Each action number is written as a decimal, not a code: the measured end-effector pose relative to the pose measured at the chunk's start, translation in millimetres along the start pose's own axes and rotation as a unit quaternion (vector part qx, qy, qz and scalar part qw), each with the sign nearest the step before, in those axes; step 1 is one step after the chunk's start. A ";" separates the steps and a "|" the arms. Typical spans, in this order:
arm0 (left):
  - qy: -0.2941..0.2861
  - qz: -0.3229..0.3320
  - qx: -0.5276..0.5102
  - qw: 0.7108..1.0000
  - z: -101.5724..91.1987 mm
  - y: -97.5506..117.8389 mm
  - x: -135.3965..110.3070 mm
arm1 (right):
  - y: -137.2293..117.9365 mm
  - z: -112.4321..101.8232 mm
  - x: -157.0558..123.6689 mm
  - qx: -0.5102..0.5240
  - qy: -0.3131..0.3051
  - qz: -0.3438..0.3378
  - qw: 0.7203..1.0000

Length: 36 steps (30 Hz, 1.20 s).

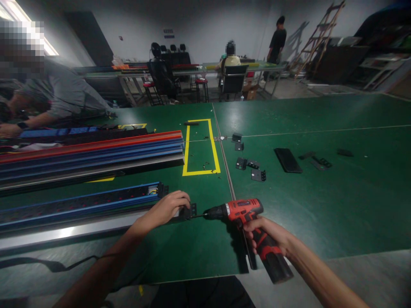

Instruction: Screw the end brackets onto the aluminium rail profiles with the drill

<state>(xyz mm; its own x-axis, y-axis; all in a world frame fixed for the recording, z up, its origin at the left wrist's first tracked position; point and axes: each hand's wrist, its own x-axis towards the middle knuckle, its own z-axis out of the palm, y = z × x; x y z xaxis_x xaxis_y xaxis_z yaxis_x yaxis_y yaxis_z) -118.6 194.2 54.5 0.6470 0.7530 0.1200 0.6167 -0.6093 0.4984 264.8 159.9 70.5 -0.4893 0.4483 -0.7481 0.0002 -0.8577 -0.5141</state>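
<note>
Grey cloth covers the arm of a co-worker [64, 85] leaning over the far-left end of the green table [321, 214]. Beside that person lies a stack of red, blue and silver rails [128, 155]; nearer the front edge are a blue-edged channel [105, 201] and a silver rail [80, 230]. The left hand [173, 204] is at the rail's right end, fingers pressed together and curled over a black end cap [193, 209]; its thumb is hidden. Beyond it, yellow tape [217, 166] marks a rectangle. To the right, a red-and-black drill [245, 208] points its bit leftward at the cap; contact cannot be told. The right hand [263, 229] wraps its fingers round the drill's handle. Farther back lie loose black brackets [257, 175], then a flat dark slab [288, 160].
</note>
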 end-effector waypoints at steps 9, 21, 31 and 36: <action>-0.006 -0.026 -0.029 0.999 -0.2 2.0 0.5 | -6.1 -0.8 2.2 -0.145 0.071 -0.029 0.986; 0.013 -0.050 -0.039 0.998 -3.3 10.2 1.5 | -7.0 15.7 12.4 -0.549 0.278 -0.160 0.772; 0.151 -0.008 -0.117 0.982 -33.6 49.3 -8.1 | -8.8 19.2 14.2 -0.566 0.290 -0.149 0.757; 0.271 -0.047 -0.226 0.934 -24.2 162.0 -82.6 | -7.8 13.7 18.4 -0.544 0.287 -0.133 0.777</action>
<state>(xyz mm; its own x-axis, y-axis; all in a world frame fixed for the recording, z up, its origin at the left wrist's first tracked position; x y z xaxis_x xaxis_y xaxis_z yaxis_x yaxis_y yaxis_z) -83.0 39.2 146.1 0.2016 0.8874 0.4146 0.3275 -0.4600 0.8253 243.9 171.3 66.5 -0.1295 0.8795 -0.4579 0.8559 -0.1340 -0.4994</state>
